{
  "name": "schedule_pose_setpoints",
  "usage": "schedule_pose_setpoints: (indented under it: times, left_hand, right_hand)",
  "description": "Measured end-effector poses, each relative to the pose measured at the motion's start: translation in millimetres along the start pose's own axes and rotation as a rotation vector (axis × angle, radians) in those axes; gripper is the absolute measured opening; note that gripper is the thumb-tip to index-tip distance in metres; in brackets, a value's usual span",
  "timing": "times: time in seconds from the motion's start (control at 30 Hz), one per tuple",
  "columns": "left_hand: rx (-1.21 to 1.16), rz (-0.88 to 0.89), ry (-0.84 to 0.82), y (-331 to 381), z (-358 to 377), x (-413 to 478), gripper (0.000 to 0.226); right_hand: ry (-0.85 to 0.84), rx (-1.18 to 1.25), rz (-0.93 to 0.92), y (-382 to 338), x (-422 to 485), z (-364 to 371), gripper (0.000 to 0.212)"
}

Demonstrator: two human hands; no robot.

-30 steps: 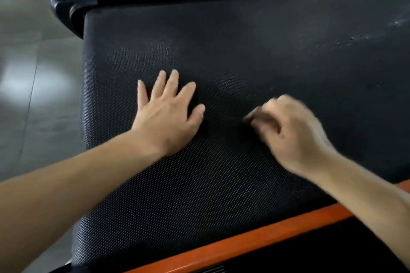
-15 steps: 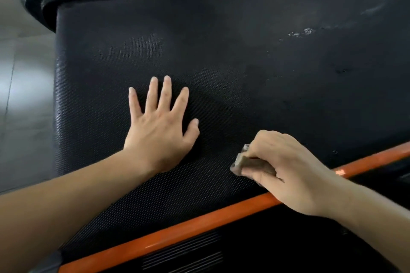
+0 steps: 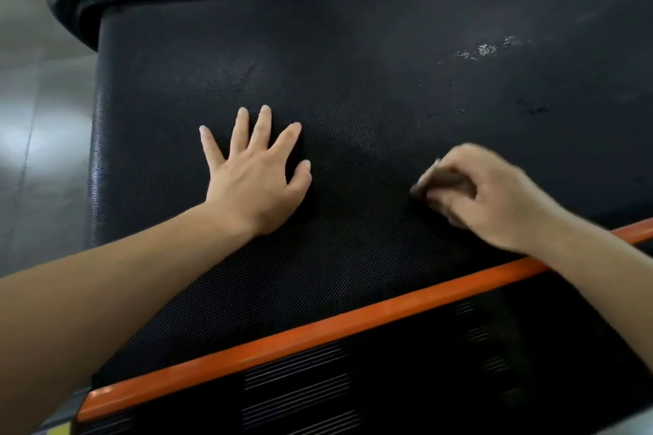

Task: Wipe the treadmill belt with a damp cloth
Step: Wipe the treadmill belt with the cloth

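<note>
Cloth [image 3: 441,182] left the orange edge [image 3: 318,334], gripped by your right hand [image 3: 494,194]. Your left hand [image 3: 254,180] stays flat on the belt [image 3: 353,63].

A single head-worn camera looks forward and down, close over the belt [image 3: 371,56] from beyond its near rail [image 3: 318,328]; floor [image 3: 39,124] shows at left.

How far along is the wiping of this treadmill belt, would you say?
Partway, I'd guess. Done: the near stretch of the belt shows no marks. In hand: the right hand grips a small cloth against the belt, blurred as if mid-stroke, while the left hand lies flat on it. Left: whitish specks and dark spots farther along on the right, beyond the cloth.
</note>
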State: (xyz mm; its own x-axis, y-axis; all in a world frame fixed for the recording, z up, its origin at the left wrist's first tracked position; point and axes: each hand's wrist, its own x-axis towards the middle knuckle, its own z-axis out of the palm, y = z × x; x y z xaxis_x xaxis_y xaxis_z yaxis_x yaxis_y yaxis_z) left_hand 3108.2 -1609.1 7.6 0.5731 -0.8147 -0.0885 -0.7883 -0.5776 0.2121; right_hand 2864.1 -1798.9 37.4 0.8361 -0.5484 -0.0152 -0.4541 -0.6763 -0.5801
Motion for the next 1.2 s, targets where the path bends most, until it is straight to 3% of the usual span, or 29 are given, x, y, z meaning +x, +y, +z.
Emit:
schedule_pose_setpoints:
  times: [0.07, 0.13, 0.27, 0.33, 0.5, 0.57, 0.7, 0.77, 0.9, 1.1, 1.2]
  left_hand:
    - [0.009, -0.04, 0.003, 5.7, 3.7, 3.8, 0.065]
    - [0.036, -0.047, 0.018, 8.3, 9.0, 3.9, 0.067]
    - [0.047, -0.031, 0.048, 5.3, 11.1, 3.1, 0.068]
    - [0.045, -0.034, 0.054, 5.6, 11.5, 3.8, 0.068]
    - [0.052, -0.046, 0.066, 8.9, 12.1, 3.3, 0.068]
    - [0.049, -0.045, 0.061, 8.8, 11.4, 3.5, 0.069]
    - [0.049, -0.056, 0.062, 9.8, 10.7, 3.4, 0.069]
    - [0.045, -0.055, 0.055, 11.1, 9.6, 3.4, 0.069]
    - [0.055, -0.053, 0.048, 10.9, 9.3, 2.8, 0.072]
    - [0.083, -0.025, 0.037, 10.3, 9.9, 2.8, 0.071]
    - [0.076, -0.012, 0.019, 10.4, 9.1, 4.5, 0.072]
  right_hand:
    - [0.188, -0.185, 0.168, 11.6, 24.7, -7.1, 0.011]
    - [0.272, -0.228, 0.197, 2.6, 33.7, 4.9, 0.02]
    - [0.052, -0.241, -0.194, -38.3, 9.7, 44.2, 0.03]
    - [0.081, -0.283, -0.239, -29.2, 23.1, 35.9, 0.03]
    - [0.358, -0.333, 0.175, 6.0, 91.0, 8.8, 0.028]
    - [0.347, -0.337, 0.114, -10.8, 88.6, 23.9, 0.028]
    - [0.202, -0.271, -0.202, -33.5, 64.3, 45.8, 0.025]
    - [0.215, -0.353, -0.159, -21.2, 85.9, 31.6, 0.027]
    - [0.323, -0.329, 0.204, -0.4, 125.4, 1.2, 0.029]
    - [0.206, -0.237, -0.167, -31.8, 92.4, 42.3, 0.032]
    - [0.237, -0.263, -0.083, -17.8, 123.2, 30.8, 0.031]
